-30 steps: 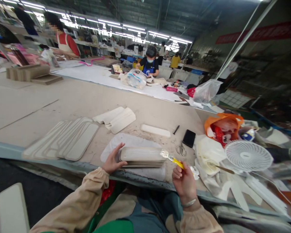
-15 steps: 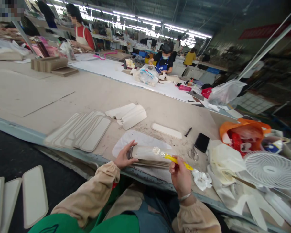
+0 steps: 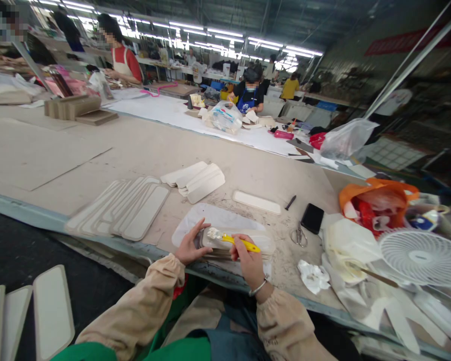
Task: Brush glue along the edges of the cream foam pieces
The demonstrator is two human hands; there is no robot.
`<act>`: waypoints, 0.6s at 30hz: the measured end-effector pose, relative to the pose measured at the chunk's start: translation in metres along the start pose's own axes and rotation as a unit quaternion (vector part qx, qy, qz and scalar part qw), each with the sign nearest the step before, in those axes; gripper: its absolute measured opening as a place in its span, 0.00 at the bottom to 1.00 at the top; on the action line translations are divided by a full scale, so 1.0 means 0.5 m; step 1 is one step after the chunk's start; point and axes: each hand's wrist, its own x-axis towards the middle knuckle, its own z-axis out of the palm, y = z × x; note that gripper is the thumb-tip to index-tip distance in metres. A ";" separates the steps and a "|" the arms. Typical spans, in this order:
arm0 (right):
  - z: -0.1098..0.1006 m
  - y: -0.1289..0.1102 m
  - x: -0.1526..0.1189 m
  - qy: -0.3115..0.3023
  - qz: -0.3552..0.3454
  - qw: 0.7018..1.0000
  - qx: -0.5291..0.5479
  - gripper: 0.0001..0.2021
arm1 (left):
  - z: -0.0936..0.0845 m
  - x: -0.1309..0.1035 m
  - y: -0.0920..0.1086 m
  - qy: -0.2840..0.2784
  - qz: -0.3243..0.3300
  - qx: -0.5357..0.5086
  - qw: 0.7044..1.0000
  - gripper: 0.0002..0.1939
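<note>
My right hand (image 3: 248, 260) grips a brush (image 3: 242, 242) by its yellow handle. The brush's whitish bristles are over the left part of a stack of long rounded panels (image 3: 265, 240) at the table's front edge. My left hand (image 3: 191, 243) rests at the left end of that stack, thumb and fingers spread around its corner. Under the stack lies a translucent white sheet (image 3: 188, 218). Fanned bordered panels (image 3: 145, 213) lie to the left, with plain cream strips (image 3: 205, 185) behind. One single panel (image 3: 256, 202) lies behind the stack.
To the right are scissors (image 3: 298, 236), a black phone (image 3: 312, 218), a dark pen-like tool (image 3: 290, 202), crumpled white paper (image 3: 313, 276), a white round fan grille (image 3: 421, 256) and an orange bag (image 3: 378, 200). Several people work farther back.
My right hand has moved left with the brush, bringing the bristles from the middle of the stack to its left end. My left hand has stayed at the stack's left end.
</note>
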 end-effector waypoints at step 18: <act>-0.022 0.006 -0.023 0.016 -0.016 1.000 0.017 0.19 | -0.003 0.001 0.001 -0.004 -0.011 0.012 1.000 0.51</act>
